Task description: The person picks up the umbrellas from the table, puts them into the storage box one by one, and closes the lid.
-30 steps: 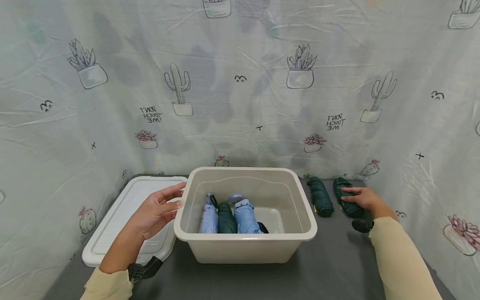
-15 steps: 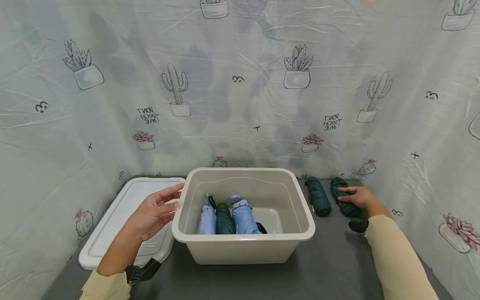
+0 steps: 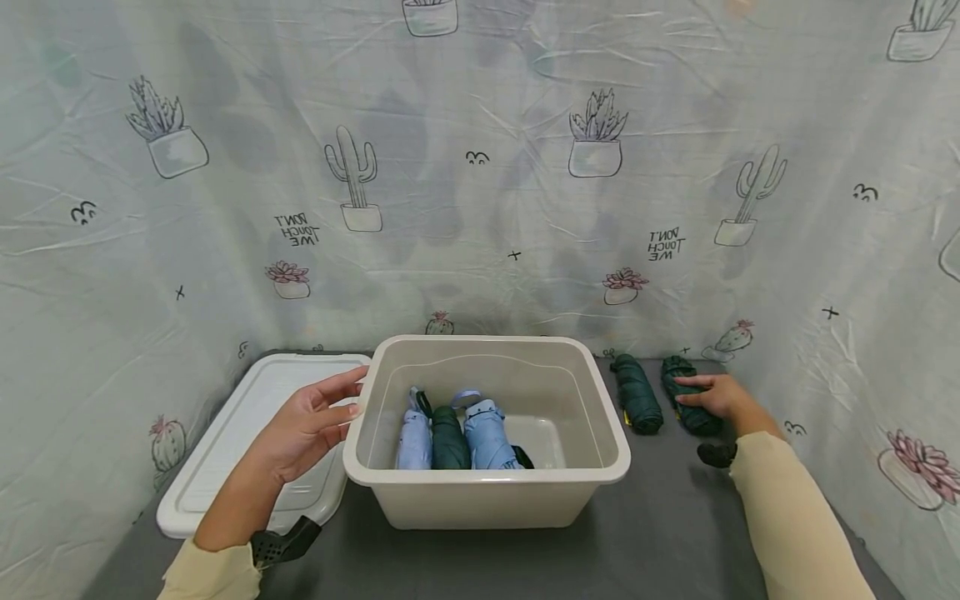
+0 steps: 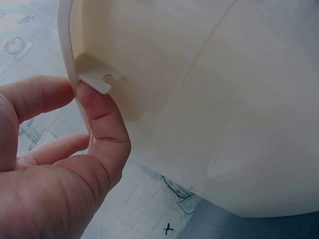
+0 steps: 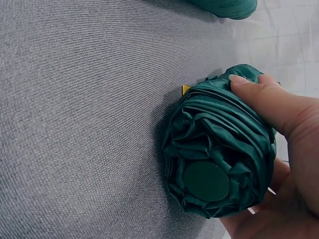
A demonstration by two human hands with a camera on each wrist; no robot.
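No visible chg. in last sec.: L hand point(image 3: 311, 425) pinches rim point(image 3: 487, 477) of bin point(image 3: 487, 506), R hand point(image 3: 723, 398) grips farther green umbrella point(image 5: 222, 137) R of bin. Latter thus remains outside.

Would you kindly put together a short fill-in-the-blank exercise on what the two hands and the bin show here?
1. The beige bin is pinched at its rim by the person's ____ hand.
2. The right hand grips a folded umbrella coloured dark ____.
3. The lid beside the bin is coloured ____.

Missing words: left; green; white.
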